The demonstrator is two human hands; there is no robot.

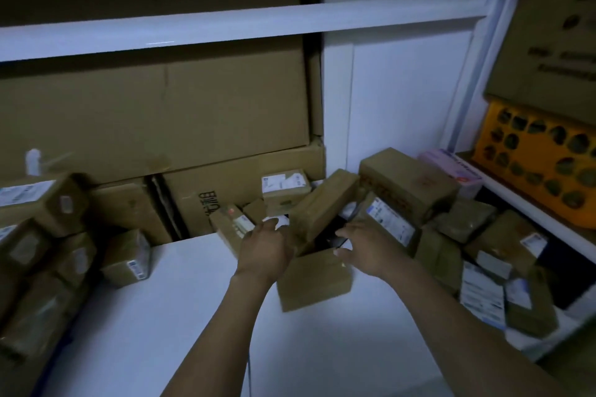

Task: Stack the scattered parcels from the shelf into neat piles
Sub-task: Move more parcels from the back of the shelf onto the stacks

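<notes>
Parcel (314, 280) of brown card sits just beside the released, spread right grip (364, 245); whether left grip (264, 245) clasps anything cannot be told.

My left hand (264, 246) covers its own fingertips, so its hold is unclear. Parcel labels (390, 219) are too blurred to read, and the left pile (35, 251) runs off the edge.

Room in the middle, walled on three sides
The white shelf board (167, 306) lies bare at front and centre-left. A stack of parcels (48, 235) blocks the left, large cartons (161, 113) the back and a jumbled heap of parcels (458, 235) the right. A small brown box (314, 284) sits mid-board.
</notes>
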